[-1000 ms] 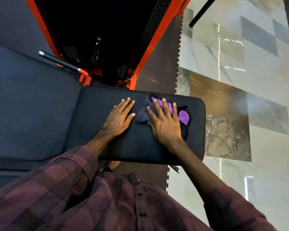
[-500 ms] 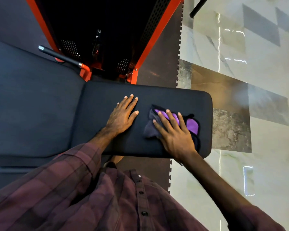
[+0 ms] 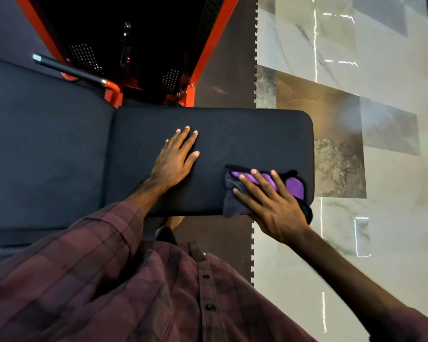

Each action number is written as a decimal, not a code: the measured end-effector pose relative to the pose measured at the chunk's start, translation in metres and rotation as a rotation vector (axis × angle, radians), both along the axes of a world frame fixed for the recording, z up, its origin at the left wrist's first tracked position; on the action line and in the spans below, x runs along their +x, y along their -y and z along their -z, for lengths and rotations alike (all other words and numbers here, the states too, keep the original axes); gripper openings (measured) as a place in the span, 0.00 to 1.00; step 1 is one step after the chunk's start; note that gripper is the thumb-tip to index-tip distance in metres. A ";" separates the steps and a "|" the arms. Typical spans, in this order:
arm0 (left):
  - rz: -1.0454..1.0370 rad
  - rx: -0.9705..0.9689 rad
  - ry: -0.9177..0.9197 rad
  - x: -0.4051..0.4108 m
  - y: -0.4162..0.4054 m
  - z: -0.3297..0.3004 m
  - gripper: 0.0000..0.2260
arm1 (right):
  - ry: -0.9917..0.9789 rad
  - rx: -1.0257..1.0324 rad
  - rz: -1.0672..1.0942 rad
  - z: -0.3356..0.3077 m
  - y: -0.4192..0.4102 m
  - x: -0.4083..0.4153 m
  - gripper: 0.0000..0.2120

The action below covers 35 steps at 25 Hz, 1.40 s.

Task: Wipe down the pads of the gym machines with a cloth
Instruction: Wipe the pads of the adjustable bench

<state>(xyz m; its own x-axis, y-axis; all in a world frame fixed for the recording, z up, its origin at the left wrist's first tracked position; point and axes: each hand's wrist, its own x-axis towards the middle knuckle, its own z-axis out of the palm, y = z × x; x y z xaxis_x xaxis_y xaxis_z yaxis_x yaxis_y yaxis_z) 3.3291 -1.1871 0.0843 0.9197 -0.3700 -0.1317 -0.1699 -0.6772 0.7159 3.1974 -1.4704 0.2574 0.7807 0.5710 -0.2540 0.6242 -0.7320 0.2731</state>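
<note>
Marble-look floor tiles (image 3: 344,45) shine beyond the right end of the seat pad (image 3: 232,134), with a dark toothed-edge rubber mat (image 3: 229,70) under the orange machine frame (image 3: 215,38). Your cloth (image 3: 294,187), purple on one face and dark on the other, lies bunched at the pad's near right corner, its lower fold spilling just over the near edge. Your right hand (image 3: 272,206) presses it flat with fingers spread and straight; nothing is pinched. Your left hand (image 3: 173,159) rests open and flat, fingers slightly fanned, on the pad's middle, well apart from the cloth.

To do this stroke well, keep your right palm over the cloth rather than only the fingertips, so the bunch does not slip off the corner. Work in overlapping passes along the pad, and carry the cloth round the rounded right end and the near edge. Let your left hand steady you, and move it when you reach the patch it covers.

The pad looks like matte black vinyl over firm foam, smooth, with softened corners. A larger back pad (image 3: 45,144) adjoins the seat pad's left end, and by my judgement it is yet to be wiped. A black-gripped handle bar (image 3: 67,69) stands beyond that pad.
</note>
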 end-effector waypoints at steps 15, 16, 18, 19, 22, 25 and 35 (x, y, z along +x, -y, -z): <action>-0.067 -0.004 0.049 -0.016 -0.029 0.036 0.26 | 0.039 0.045 0.270 0.053 -0.082 0.024 0.28; -0.069 -0.008 0.052 -0.016 -0.030 0.038 0.26 | -0.013 0.053 0.247 0.063 -0.100 0.023 0.28; -0.052 -0.013 0.061 -0.013 -0.033 0.038 0.26 | -0.136 0.002 0.067 0.067 -0.096 0.018 0.29; -0.047 -0.012 0.060 -0.012 -0.034 0.038 0.26 | -0.182 -0.018 -0.032 0.058 -0.081 0.016 0.29; -0.077 0.005 0.037 -0.014 -0.036 0.039 0.26 | -0.111 -0.043 -0.047 0.035 -0.050 0.023 0.30; -0.097 0.001 0.032 -0.015 -0.037 0.042 0.26 | 0.047 0.016 0.286 0.060 -0.090 0.047 0.28; -0.144 -0.006 -0.026 -0.012 -0.045 0.046 0.27 | 0.098 0.019 0.329 0.065 -0.084 0.086 0.26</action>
<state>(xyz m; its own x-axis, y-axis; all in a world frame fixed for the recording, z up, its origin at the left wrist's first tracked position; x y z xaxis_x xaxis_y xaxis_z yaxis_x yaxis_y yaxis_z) 3.3169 -1.1417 0.0384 0.9597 -0.2351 -0.1541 -0.0525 -0.6887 0.7232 3.2837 -1.3863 0.1919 0.9441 0.2882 -0.1601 0.3249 -0.8954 0.3045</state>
